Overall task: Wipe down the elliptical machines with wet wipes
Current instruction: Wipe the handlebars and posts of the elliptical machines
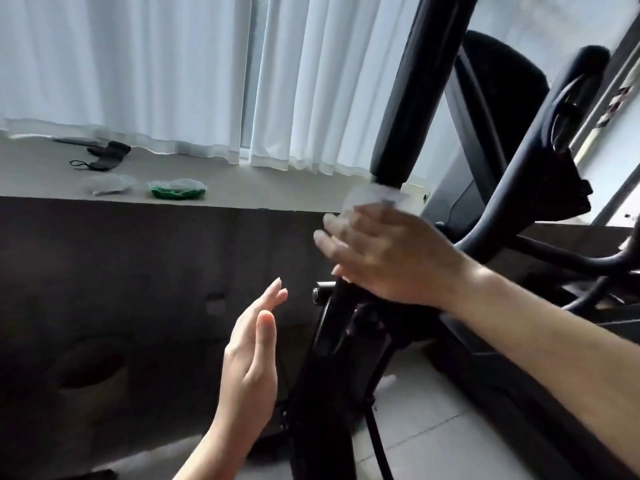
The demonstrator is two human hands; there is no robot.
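While the left hand (251,344) is held flat beside the elliptical's upright bar (410,98), its fingers straight, a blurred white wet wipe (372,195) is apparently pressed against that bar, below its foam sleeve, under the spread right hand (384,251).

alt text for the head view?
A person's right hand presses a wet wipe against an elliptical's black upright bar, just below its foam grip. The left hand hovers open beside the bar.
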